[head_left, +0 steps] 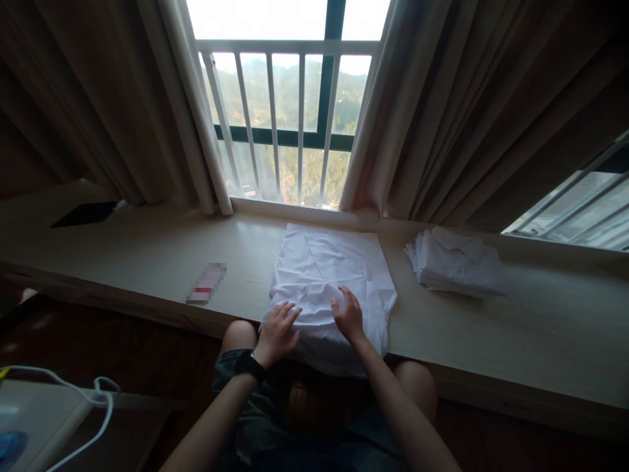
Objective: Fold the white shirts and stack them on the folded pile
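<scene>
A white shirt [324, 262] lies spread on the wooden ledge in front of me, its near end hanging over the front edge. On its lower left part rests my left hand [279, 333], fingers apart and the thumb toward the middle. My right hand [348, 314] is on the right side of the cloth, fingers slightly curved and spread. Between the two hands the fabric shows wrinkles. A dark watch [250, 364] is on my left wrist. Neither hand visibly grips the cloth.
A stack of folded white clothes [455, 261] sits to the right on the ledge [540, 328]. To the left are a blurred-out small object [206, 284] and a dark flat item [86, 214]. Curtains [417, 98] frame the barred window [285, 118]. A white cable [105, 400] loops at lower left.
</scene>
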Demonstrator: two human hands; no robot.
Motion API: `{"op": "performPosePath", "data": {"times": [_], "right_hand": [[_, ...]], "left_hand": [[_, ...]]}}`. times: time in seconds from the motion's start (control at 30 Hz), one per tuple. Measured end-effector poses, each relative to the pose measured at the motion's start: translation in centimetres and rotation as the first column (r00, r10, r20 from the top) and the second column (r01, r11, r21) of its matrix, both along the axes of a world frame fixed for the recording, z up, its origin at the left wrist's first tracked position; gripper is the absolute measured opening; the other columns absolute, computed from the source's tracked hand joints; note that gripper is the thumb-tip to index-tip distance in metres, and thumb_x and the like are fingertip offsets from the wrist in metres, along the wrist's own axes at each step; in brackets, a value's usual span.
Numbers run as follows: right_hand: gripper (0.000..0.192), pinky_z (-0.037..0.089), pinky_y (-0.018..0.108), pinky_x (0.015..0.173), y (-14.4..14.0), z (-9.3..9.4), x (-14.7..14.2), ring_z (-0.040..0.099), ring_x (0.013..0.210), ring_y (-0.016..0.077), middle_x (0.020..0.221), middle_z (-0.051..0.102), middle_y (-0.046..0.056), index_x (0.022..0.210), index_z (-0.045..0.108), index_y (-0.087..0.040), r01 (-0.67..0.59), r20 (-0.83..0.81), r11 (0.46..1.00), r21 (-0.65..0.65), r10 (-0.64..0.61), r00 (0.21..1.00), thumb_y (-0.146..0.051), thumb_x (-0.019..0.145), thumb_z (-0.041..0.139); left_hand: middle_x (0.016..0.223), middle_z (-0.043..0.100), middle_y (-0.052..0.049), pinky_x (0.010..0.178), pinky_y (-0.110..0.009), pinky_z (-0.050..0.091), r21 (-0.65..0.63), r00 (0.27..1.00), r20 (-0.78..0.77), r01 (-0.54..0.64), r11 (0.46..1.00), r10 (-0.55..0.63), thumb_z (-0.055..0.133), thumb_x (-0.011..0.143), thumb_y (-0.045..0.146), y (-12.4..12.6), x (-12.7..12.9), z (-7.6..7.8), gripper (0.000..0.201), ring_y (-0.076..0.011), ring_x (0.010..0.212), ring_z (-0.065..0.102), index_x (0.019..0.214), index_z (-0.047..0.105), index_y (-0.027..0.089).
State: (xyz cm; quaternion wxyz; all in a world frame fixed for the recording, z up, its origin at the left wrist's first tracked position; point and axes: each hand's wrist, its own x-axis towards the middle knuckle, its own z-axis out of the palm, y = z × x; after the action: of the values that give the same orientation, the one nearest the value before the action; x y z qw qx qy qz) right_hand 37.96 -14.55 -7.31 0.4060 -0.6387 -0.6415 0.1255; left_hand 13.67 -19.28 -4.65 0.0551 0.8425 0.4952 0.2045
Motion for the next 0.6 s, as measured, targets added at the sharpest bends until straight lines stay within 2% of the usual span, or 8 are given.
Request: {"op": "performPosePath", "data": {"times": [0.07, 0.13, 0.2, 0.23, 0.33, 0.5, 0.57, 0.6], "right_hand": [[0.057, 0.026, 0.050, 0.121, -0.5, 0.9, -1.8, 0.035, 0.145, 0.0325, 0.151, 0.049, 0.014, 0.138, 0.056, -0.018, -0.242, 0.286, 0.970, -0.022, 0.238, 0.928, -0.029, 0.082, 0.058], [0.067, 0.021, 0.058, 0.121, -0.8, 1.5, -4.0, 0.027, 0.148, 0.0380, 0.157, 0.041, 0.015, 0.141, 0.055, -0.020, -0.395, 0.485, 0.907, -0.148, 0.414, 0.770, -0.023, 0.075, 0.065], [0.066, 0.031, 0.061, 0.113, -0.7, 1.7, -6.1, 0.037, 0.142, 0.0401, 0.157, 0.040, 0.019, 0.145, 0.051, -0.019, -0.407, 0.566, 0.869, -0.281, 0.492, 0.662, -0.020, 0.080, 0.062], [0.061, 0.039, 0.059, 0.107, -0.6, 1.7, -6.8, 0.046, 0.135, 0.0385, 0.155, 0.042, 0.022, 0.146, 0.049, -0.018, -0.378, 0.568, 0.866, -0.328, 0.500, 0.654, -0.018, 0.085, 0.056], [0.048, 0.052, 0.046, 0.086, 0.1, 1.7, -7.8, 0.063, 0.109, 0.0310, 0.134, 0.060, 0.025, 0.137, 0.057, -0.014, -0.283, 0.504, 0.875, -0.394, 0.463, 0.729, -0.011, 0.095, 0.035], [0.026, 0.050, 0.032, 0.074, 3.2, 4.5, -5.8, 0.066, 0.082, 0.0229, 0.090, 0.072, 0.013, 0.100, 0.068, -0.015, -0.220, 0.413, 0.909, -0.354, 0.363, 0.835, -0.024, 0.096, 0.043], [0.028, 0.047, 0.028, 0.068, 5.0, 7.1, -4.3, 0.062, 0.074, 0.0191, 0.079, 0.068, 0.007, 0.091, 0.064, -0.017, -0.159, 0.163, 0.961, -0.228, 0.199, 0.967, -0.034, 0.097, 0.043], [0.028, 0.046, 0.026, 0.065, 5.9, 8.7, -3.4, 0.060, 0.070, 0.0172, 0.074, 0.064, 0.004, 0.086, 0.061, -0.018, -0.109, -0.075, 0.984, -0.144, 0.099, 0.992, -0.038, 0.095, 0.045]], "left_hand": [[0.145, 0.048, -0.016, 0.113, -0.052, 0.036, 0.022, 0.982, -0.070, -0.175, 0.984, 0.177, 0.067, 0.079, 0.023, -0.3, -2.2, -0.7, 0.068, -0.0351, 0.136, 0.043, 0.144, 0.046, 0.021], [0.140, 0.050, -0.017, 0.105, -0.049, 0.043, 0.001, 0.955, -0.136, -0.265, 0.964, 0.263, 0.065, 0.080, 0.022, -0.6, -3.5, -1.2, 0.065, -0.0334, 0.125, 0.051, 0.143, 0.046, 0.020], [0.132, 0.055, -0.016, 0.097, -0.044, 0.047, -0.028, 0.943, -0.173, -0.292, 0.956, 0.283, 0.061, 0.084, 0.021, -0.8, -4.0, -1.5, 0.056, -0.0296, 0.114, 0.058, 0.138, 0.048, 0.018], [0.128, 0.056, -0.015, 0.094, -0.041, 0.048, -0.035, 0.938, -0.185, -0.305, 0.952, 0.294, 0.060, 0.085, 0.021, -0.9, -4.0, -1.5, 0.050, -0.0281, 0.110, 0.059, 0.135, 0.050, 0.018], [0.116, 0.058, -0.012, 0.087, -0.038, 0.049, -0.021, 0.902, -0.247, -0.372, 0.928, 0.355, 0.056, 0.090, 0.023, -1.3, -4.0, -1.5, 0.033, -0.0261, 0.098, 0.062, 0.122, 0.056, 0.018], [0.114, 0.056, -0.011, 0.072, -0.036, 0.049, -0.040, 0.849, -0.328, -0.451, 0.892, 0.415, 0.053, 0.091, 0.023, -1.7, -4.3, -2.0, 0.027, -0.0240, 0.085, 0.063, 0.117, 0.056, 0.019], [0.115, 0.056, -0.011, 0.070, -0.034, 0.049, -0.083, 0.857, -0.309, -0.457, 0.886, 0.413, 0.052, 0.090, 0.019, -1.8, -4.6, -2.5, 0.024, -0.0228, 0.084, 0.063, 0.114, 0.055, 0.019], [0.113, 0.056, -0.010, 0.070, -0.033, 0.049, -0.106, 0.867, -0.285, -0.452, 0.886, 0.408, 0.052, 0.089, 0.016, -1.8, -4.7, -2.7, 0.023, -0.0224, 0.085, 0.063, 0.111, 0.055, 0.020]]}}
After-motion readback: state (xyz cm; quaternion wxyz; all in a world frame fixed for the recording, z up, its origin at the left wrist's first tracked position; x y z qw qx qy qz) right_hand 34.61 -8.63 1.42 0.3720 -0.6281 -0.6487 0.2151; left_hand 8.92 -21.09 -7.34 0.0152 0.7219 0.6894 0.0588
